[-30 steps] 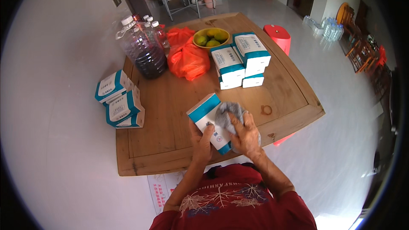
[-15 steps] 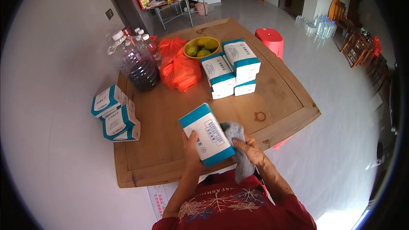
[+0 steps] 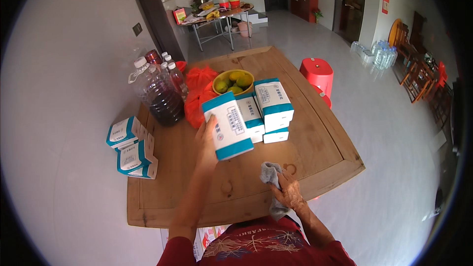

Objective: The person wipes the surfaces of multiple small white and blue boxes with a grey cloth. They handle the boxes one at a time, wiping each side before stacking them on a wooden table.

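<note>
My left hand (image 3: 208, 140) grips a white and teal box (image 3: 229, 127) by its left side, holding it tilted above the table just in front of the stacked boxes. Part of the stack (image 3: 274, 99) is hidden behind it. Closed around a grey cloth (image 3: 272, 170), my right hand (image 3: 288, 190) is low over the near right part of the table, apart from the boxes. More boxes of the same kind (image 3: 134, 156) are piled at the table's left edge.
Behind the held box are a red plastic bag (image 3: 199, 81) and a yellow bowl (image 3: 250, 75) of green-yellow fruit. A large jug of dark liquid (image 3: 165, 99) stands with several bottles at the left. A red stool (image 3: 317, 72) is beyond the table's right edge.
My left hand has carried the box forward, away from my body, towards the stack. My right hand with the cloth has come away from the box.
</note>
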